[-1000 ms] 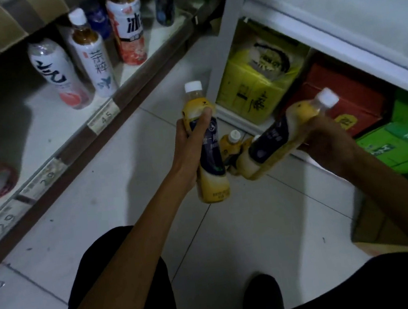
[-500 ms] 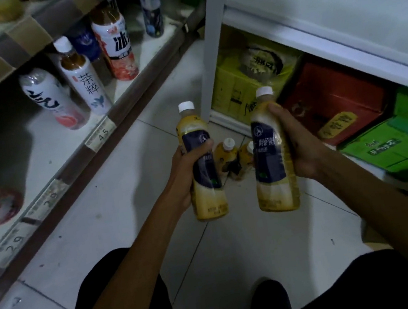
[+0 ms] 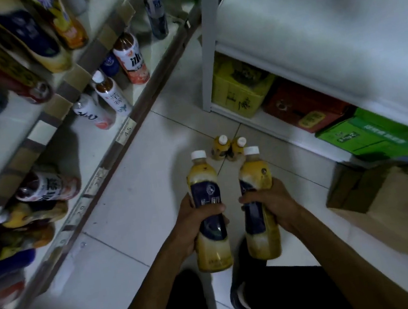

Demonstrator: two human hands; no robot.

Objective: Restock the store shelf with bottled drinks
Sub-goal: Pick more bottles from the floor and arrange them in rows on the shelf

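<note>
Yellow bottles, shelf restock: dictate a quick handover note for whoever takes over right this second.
Left hand: fingers wrapped round the left bottle, held upright.
Right hand: fingers wrapped round the right bottle, also upright.
Spare bottles: two of the same kind stand side by side on the floor just ahead.
Shelf: to the left, with other drinks on it and open space on the lower level.
Done: two bottles in hand.
Left: set both on the shelf, then probably fetch the spare bottles.
</note>
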